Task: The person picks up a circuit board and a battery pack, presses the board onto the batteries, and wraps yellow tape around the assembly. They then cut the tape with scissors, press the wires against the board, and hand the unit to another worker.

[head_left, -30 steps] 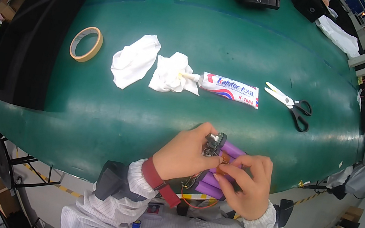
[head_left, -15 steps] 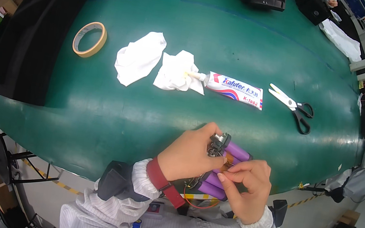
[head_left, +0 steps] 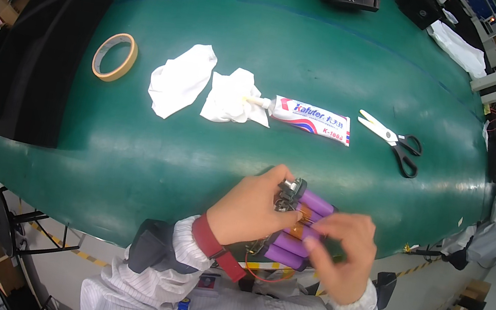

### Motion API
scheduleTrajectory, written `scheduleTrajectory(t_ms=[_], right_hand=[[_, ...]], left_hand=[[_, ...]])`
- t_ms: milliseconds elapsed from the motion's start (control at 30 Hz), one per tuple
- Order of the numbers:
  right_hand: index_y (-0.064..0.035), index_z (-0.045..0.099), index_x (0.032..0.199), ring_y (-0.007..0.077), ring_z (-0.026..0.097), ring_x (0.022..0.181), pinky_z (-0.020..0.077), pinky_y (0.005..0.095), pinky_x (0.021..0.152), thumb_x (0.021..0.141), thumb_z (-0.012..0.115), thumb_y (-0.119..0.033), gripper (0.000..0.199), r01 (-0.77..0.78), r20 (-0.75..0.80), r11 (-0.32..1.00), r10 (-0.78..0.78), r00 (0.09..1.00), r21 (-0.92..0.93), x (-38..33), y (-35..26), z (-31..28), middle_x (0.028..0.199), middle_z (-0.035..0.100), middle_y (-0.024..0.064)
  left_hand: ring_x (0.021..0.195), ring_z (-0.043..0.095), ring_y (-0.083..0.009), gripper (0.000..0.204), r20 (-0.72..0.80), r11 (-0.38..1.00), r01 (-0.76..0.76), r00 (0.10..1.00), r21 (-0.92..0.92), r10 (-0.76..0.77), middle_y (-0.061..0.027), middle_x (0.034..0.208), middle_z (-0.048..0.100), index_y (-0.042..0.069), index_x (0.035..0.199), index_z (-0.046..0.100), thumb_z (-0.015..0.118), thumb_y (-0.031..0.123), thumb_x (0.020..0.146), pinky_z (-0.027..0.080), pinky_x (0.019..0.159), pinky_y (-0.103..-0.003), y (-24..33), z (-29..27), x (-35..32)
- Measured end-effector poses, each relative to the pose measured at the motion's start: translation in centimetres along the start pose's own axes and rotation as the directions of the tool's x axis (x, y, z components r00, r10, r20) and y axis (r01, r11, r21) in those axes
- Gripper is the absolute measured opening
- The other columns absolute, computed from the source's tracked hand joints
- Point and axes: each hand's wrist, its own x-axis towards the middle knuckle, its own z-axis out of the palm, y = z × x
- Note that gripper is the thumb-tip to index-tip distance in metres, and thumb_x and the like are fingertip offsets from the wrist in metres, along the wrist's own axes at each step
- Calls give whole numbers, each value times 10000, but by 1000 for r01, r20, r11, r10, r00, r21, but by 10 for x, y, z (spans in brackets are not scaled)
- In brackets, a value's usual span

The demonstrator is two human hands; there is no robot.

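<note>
My left hand (head_left: 247, 207) is closed round the left end of a battery pack with purple cylindrical cells (head_left: 289, 242). The pack has black end holders, amber tape across its middle cells and thin wires; its left side is partly hidden under my fingers. From its near end a red wire (head_left: 266, 280) loops down at the table's edge. Beside the right ends of the cells is my right hand (head_left: 344, 251), somewhat blurred. Its thumb and index finger are parted, and I see nothing held between them.
Beyond my hands, a white glue tube (head_left: 310, 119) rests with its nozzle on a crumpled tissue (head_left: 234, 99). Another tissue (head_left: 181, 83), a tape roll (head_left: 114, 57) and black-handled scissors (head_left: 393, 141) lie on the green table (head_left: 268, 39). A long black block (head_left: 47, 53) stands left.
My right thumb and index finger have gone from a pinch over the amber tape to being apart, and the hand has shifted slightly right. My left hand still holds the pack.
</note>
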Motion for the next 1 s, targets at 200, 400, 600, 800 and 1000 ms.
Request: scheduleTrajectory(t_ms=[200,400,600,800,1000], right_hand=[[-109,734,935,219,565,894,383,359,824,721,808,-115,226,-71,-38,993,67,997,-90,0,17,4,953,656,8],[-123,741,920,221,563,887,395,355,814,728,807,-115,204,-49,-22,996,48,999,-68,1,21,7,936,658,4],[-139,749,870,196,560,853,416,337,760,722,794,-92,161,70,10,997,-70,997,-27,5,34,7,913,658,-19],[-160,752,827,198,568,828,432,345,737,716,781,-104,128,225,2,973,-225,974,-60,25,45,10,891,652,-38],[-157,748,823,195,573,846,452,343,751,708,774,-108,127,231,43,971,-229,973,-61,29,47,8,889,648,-35]], left_hand=[[657,652,-277,440,-53,996,-77,995,42,79,-163,748,641,-13,1103,516,738,213,797,487,597,-377,-7,2,3],[685,656,-379,525,-108,973,-96,987,210,121,-221,746,637,-48,1183,460,725,205,807,500,615,-433,7,1,-6],[651,640,-416,568,-165,870,-38,977,492,136,-228,677,616,-45,1219,389,720,189,821,485,583,-471,23,8,-15],[693,639,-489,503,-227,885,24,969,464,93,-294,684,617,-78,1108,390,721,153,808,507,613,-526,28,7,-11],[663,661,-441,470,-225,657,82,965,750,137,-237,704,650,-8,1075,503,787,218,776,505,545,-493,42,7,-14]])
